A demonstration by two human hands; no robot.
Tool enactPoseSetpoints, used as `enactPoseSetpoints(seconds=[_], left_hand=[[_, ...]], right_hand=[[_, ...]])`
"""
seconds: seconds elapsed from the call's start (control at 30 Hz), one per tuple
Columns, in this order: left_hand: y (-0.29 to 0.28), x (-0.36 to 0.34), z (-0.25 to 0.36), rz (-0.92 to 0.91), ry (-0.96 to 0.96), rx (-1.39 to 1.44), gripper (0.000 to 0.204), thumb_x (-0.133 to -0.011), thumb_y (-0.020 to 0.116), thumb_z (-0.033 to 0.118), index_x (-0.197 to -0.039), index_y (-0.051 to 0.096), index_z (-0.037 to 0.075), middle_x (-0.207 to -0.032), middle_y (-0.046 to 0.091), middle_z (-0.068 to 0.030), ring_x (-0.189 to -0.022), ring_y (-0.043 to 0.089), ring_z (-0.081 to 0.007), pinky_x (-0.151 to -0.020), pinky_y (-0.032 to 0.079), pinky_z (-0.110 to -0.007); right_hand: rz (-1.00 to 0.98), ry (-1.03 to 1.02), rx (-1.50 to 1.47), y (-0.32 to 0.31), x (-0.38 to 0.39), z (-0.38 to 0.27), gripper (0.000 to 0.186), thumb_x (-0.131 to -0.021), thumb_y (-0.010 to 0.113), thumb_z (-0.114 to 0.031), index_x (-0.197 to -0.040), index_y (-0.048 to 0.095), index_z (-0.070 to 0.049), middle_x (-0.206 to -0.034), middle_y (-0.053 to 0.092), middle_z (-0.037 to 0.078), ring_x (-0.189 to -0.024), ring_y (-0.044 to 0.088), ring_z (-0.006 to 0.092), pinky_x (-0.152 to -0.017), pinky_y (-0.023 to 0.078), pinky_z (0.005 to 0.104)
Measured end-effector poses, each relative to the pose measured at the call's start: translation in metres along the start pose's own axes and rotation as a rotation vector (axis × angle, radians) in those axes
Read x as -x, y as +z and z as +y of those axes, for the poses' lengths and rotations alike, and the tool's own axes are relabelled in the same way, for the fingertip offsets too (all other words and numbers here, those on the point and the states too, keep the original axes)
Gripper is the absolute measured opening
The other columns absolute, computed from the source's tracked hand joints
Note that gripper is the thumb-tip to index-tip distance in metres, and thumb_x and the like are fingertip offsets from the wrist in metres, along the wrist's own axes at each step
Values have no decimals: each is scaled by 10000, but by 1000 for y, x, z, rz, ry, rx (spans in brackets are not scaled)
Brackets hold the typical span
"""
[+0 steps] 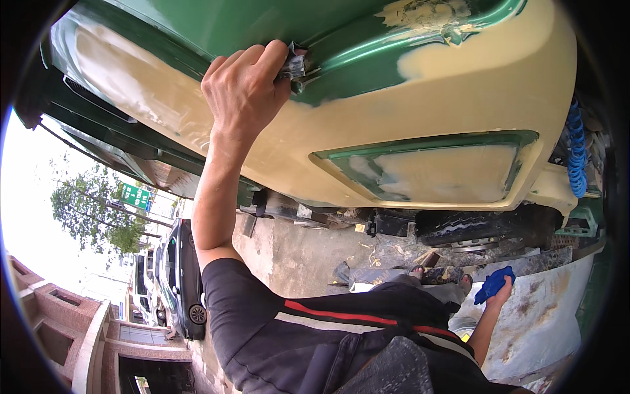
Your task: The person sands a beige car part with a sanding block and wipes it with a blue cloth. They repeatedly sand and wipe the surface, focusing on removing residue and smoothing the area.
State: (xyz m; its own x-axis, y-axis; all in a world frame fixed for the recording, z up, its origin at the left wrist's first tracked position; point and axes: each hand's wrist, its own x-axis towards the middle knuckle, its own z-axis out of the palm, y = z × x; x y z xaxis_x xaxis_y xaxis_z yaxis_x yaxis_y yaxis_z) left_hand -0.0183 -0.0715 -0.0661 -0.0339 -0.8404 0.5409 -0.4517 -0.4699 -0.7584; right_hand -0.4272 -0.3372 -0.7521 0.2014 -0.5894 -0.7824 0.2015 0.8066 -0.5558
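Note:
My left hand reaches up with its fingers closed round a folded dark grey sheet of sandpaper. The sheet presses against the ridge of a vehicle body panel, which is green paint with broad smooth patches of tan filler. Low on the right, my right hand is closed on a crumpled blue cloth and stays apart from the panel. Above and right of the left hand, a rough, chipped patch shows on the panel. The fingertips of my left hand are partly hidden.
Coiled blue hose hangs at the panel's right end. Under the body are a black tyre and scattered debris on the concrete ground. A stained whitish sheet lies beside my right arm. Parked cars stand off to the left.

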Motion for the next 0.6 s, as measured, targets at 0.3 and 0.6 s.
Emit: enactPoseSetpoints(seconds=[0.3,0.6], left_hand=[[13,-4,3,189,156,-101,317,-600,808,160,-718,517,202,-628,400,32,-554,494,-157,-529,335,-319],[14,2,3,125,98,-105,341,-741,823,164,-677,489,188,-608,398,36,-546,489,-165,-543,336,-326]], right_hand=[[-84,-6,-52,37,-11,-1,421,-864,663,-262,-1186,644,7,-1125,681,140,-970,698,292,-832,618,441],[-55,75,24,32,-21,18,427,-870,673,-304,-1191,663,-22,-1109,692,95,-960,691,262,-861,586,408]])
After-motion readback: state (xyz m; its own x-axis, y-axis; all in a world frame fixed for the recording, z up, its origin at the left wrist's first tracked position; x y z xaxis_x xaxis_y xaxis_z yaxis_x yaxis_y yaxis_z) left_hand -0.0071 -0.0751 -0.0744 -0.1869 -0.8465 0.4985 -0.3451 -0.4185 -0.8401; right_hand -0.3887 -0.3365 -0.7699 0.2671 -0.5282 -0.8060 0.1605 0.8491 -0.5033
